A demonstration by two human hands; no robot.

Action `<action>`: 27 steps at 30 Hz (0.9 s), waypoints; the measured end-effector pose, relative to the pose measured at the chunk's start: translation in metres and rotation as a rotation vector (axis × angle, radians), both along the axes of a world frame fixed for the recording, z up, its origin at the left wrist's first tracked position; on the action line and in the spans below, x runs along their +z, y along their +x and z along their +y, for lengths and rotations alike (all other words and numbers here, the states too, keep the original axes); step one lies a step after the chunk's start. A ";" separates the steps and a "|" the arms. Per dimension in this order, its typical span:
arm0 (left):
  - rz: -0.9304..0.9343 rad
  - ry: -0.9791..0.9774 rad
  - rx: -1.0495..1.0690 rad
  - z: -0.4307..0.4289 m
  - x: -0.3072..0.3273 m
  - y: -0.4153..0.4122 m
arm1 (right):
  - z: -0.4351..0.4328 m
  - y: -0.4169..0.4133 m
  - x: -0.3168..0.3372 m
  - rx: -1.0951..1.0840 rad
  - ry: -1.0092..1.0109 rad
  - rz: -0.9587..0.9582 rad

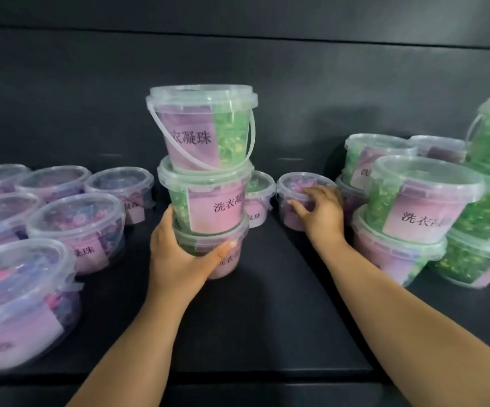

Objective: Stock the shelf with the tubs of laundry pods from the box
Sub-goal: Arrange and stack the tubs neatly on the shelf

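A stack of three clear tubs of green pods with pink labels stands in the middle of the dark shelf. My left hand grips the bottom tub of the stack, thumb across its front. To the right, my right hand holds a small tub of purple pods, fingers curled over its rim and side. Another small tub sits just behind the stack. The box is out of sight.
Several low tubs of purple pods fill the shelf's left side. On the right, tubs of green pods are piled two and three high. The shelf's dark back wall rises behind. Bare shelf lies between my arms.
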State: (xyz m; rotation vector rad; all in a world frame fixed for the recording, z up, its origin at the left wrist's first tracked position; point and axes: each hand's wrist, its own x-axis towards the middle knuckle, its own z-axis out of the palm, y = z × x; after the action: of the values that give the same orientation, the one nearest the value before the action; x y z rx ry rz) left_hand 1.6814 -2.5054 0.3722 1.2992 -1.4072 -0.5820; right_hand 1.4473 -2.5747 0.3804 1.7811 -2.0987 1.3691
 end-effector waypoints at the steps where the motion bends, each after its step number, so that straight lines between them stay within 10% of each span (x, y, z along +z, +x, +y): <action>1: -0.001 0.005 -0.005 0.001 0.001 -0.001 | 0.004 0.002 0.000 -0.003 -0.013 0.016; 27: 0.075 0.230 -0.271 -0.023 0.022 -0.113 | 0.221 -0.038 -0.002 0.132 -0.376 0.239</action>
State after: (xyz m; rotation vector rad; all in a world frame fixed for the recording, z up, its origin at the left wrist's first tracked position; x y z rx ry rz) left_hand 1.5683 -2.5282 0.3939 1.2574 -1.4980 -0.9894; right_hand 1.4091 -2.3533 0.3784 1.8375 -1.5138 1.3862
